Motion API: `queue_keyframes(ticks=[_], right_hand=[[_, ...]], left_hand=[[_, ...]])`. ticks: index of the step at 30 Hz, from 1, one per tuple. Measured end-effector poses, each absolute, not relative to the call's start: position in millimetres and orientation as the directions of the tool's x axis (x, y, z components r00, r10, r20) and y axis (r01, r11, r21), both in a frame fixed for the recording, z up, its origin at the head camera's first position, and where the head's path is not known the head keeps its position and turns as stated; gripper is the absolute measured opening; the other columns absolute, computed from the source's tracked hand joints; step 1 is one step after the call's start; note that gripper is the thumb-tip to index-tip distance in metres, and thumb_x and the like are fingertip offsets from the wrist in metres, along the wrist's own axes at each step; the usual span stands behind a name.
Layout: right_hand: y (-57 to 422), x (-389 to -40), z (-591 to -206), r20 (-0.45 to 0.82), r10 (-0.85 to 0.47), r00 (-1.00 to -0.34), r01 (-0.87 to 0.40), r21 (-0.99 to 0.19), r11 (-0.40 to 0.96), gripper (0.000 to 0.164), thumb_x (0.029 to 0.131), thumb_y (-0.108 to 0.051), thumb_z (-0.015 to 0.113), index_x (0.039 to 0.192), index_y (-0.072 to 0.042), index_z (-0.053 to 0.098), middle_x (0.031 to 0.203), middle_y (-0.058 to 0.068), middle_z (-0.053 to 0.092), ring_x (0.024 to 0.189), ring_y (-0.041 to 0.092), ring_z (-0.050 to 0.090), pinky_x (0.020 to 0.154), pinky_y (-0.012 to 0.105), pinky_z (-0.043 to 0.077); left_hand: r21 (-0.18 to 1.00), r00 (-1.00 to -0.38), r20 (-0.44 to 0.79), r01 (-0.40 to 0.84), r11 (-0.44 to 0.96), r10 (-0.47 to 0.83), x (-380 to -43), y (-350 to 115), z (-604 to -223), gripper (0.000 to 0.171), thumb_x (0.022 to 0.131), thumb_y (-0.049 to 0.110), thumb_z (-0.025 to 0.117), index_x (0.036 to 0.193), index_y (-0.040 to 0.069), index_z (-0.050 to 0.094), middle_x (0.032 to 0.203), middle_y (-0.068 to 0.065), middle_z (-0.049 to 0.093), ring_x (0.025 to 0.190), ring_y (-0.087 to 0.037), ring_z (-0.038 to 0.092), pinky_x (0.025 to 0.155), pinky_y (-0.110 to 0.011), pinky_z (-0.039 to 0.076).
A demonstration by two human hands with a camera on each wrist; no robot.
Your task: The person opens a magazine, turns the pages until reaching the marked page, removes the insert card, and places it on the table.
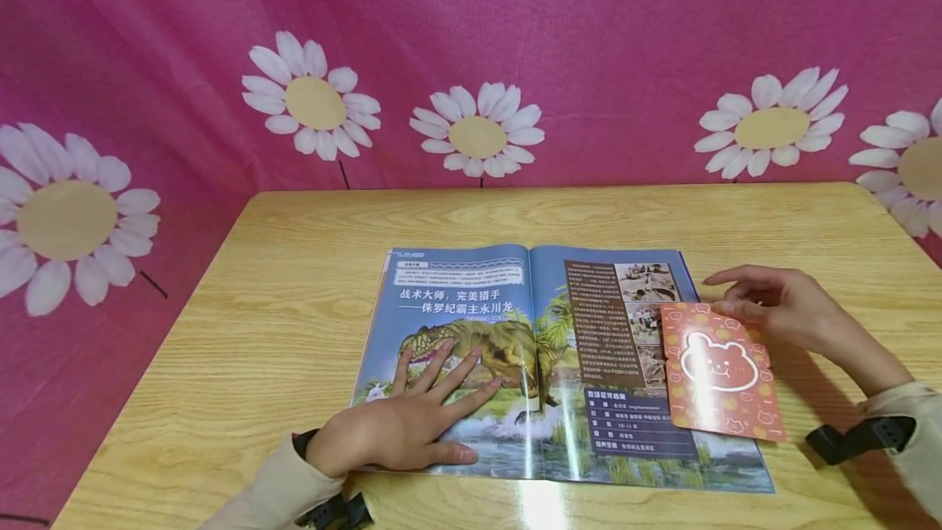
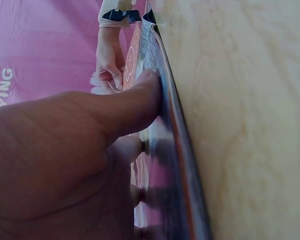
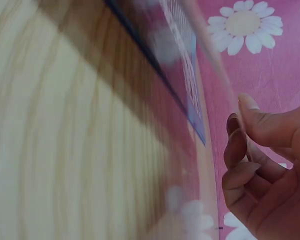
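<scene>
An open magazine (image 1: 471,424) with a dinosaur picture lies flat on the wooden table. My left hand (image 1: 405,424) rests on its left page with the fingers spread straight; in the left wrist view the thumb (image 2: 135,105) lies along the magazine's edge. At the right, my right hand (image 1: 787,309) pinches a thin red card (image 1: 724,399) with a bear face by its upper right corner. The card hangs over the right page's outer edge and covers part of it. Seen from the right wrist, thumb and curled fingers (image 3: 235,150) hold the card between them.
The wooden table (image 1: 243,334) reaches back to a pink cloth (image 1: 589,39) printed with large white daisies. Bright glare falls on the magazine's middle fold and on the table in front. Both wrists wear black straps with small devices.
</scene>
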State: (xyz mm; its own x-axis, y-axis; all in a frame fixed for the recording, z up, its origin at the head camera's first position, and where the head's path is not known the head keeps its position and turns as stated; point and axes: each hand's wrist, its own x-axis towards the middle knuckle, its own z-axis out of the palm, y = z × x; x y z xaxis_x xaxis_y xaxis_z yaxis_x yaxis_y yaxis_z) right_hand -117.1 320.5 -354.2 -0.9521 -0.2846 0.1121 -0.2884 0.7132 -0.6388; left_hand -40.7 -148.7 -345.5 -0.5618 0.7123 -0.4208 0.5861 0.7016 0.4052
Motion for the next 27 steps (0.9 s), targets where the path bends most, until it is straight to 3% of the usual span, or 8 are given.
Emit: queue_keyframes(ticks=[6, 17, 27], right_hand=[[331, -117, -350, 0.067, -0.248, -0.966, -0.241, -0.568, 0.787, 0.007, 0.085, -0.002, 0.071, 0.092, -0.002, 0.074, 0.078, -0.002, 0.069, 0.062, 0.004, 0.052, 0.051, 0.024, 0.043], [346, -122, -346, -0.039, -0.199, -0.979, -0.144, -0.557, 0.818, 0.011, 0.089, 0.003, 0.064, 0.097, 0.008, 0.07, 0.082, 0.006, 0.067, 0.06, 0.004, 0.049, 0.05, 0.027, 0.045], [362, -131, -351, 0.011, -0.241, -0.97, -0.222, -0.433, 0.874, 0.007, 0.089, 0.0, 0.066, 0.093, 0.003, 0.071, 0.081, 0.007, 0.067, 0.061, 0.0, 0.045, 0.051, 0.024, 0.039]], left_hand=[[0.403, -0.562, -0.42, 0.588, 0.701, 0.713, -41, -148, -345, 0.071, 0.097, 0.056, 0.04, 0.156, 0.035, 0.006, 0.161, 0.0, -0.016, 0.144, -0.029, -0.021, 0.104, -0.068, -0.015], [0.403, -0.561, -0.408, 0.597, 0.694, 0.72, -41, -149, -344, 0.071, 0.097, 0.057, 0.038, 0.156, 0.033, 0.006, 0.161, 0.0, -0.016, 0.144, -0.03, -0.02, 0.104, -0.069, -0.014], [0.405, -0.56, -0.415, 0.592, 0.697, 0.717, -40, -148, -345, 0.071, 0.097, 0.057, 0.038, 0.156, 0.034, 0.006, 0.161, 0.001, -0.017, 0.144, -0.029, -0.021, 0.105, -0.068, -0.015]])
